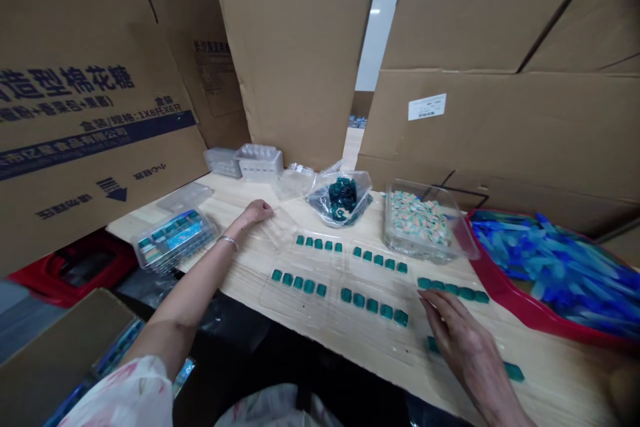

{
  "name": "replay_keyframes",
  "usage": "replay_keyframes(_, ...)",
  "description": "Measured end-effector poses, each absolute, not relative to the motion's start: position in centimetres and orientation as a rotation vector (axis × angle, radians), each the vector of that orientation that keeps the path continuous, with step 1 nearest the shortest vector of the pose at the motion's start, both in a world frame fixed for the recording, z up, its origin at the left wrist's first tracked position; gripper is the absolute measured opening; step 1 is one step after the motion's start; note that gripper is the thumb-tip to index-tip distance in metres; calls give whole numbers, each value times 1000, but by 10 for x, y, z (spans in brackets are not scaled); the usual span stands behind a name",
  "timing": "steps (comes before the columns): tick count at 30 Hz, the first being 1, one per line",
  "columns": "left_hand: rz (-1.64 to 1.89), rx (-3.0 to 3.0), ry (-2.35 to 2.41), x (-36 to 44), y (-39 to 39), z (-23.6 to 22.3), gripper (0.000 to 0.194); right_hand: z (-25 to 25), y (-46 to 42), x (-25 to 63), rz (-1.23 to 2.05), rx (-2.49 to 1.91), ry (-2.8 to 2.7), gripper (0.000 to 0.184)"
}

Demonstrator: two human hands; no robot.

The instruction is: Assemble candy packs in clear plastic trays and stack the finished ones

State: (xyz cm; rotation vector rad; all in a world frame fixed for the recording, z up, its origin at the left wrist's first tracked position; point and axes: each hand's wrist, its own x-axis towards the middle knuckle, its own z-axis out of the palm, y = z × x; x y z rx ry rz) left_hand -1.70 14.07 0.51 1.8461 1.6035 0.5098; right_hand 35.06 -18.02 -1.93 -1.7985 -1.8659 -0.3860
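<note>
Five short rows of teal square pieces (373,303) lie across the middle of the worktop (560,380), set on clear plastic blister trays (295,300) toward the near edge, while two loose pieces (514,371) sit apart near the right end. Our right hand (470,347) is over that end, open, with its fingers (440,310) spread and lightly curved, their tips just beside the rightmost row; it holds nothing that we can see. Our left hand (257,211) rests loosely curled and empty on clear plastic beyond the trays, a bangle (229,241) on its wrist. Toward the far edge we have a clear bag of teal pieces (341,197) and a clear tub of pastel pieces (420,223). A red tray of blue strips (500,300) sits at the right end, a filled clear pack (175,240) lies at the left, and cardboard cartons (295,60) stand behind.
</note>
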Motion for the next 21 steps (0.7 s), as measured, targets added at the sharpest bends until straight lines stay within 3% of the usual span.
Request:
replay_keyframes(6, 732, 1979, 1712, -26, 132, 24, 14, -12, -172, 324, -294, -1601, -1888, 23)
replay_keyframes(11, 874, 2201, 1473, -7, 101, 60, 20, 36, -145, 292, 25, -1551, -1765, 25)
replay_keyframes(13, 883, 2412, 1134, 19, 78, 79, 21, 61, -122, 278, 139, -1557, -1692, 32)
replay_keyframes(17, 785, 2684, 450, 75, 34, 112, 24, 85, -78, 260, 577, -1530, -1478, 69)
replay_keyframes(19, 813, 2704, 314, 93, 20, 117, 23, 82, -69, 262, 859, -1441, -1379, 59)
replay_keyframes(21, 1066, 2585, 364, 101, 13, 112, 25, 74, -72, 270, 928, -1331, -1196, 49)
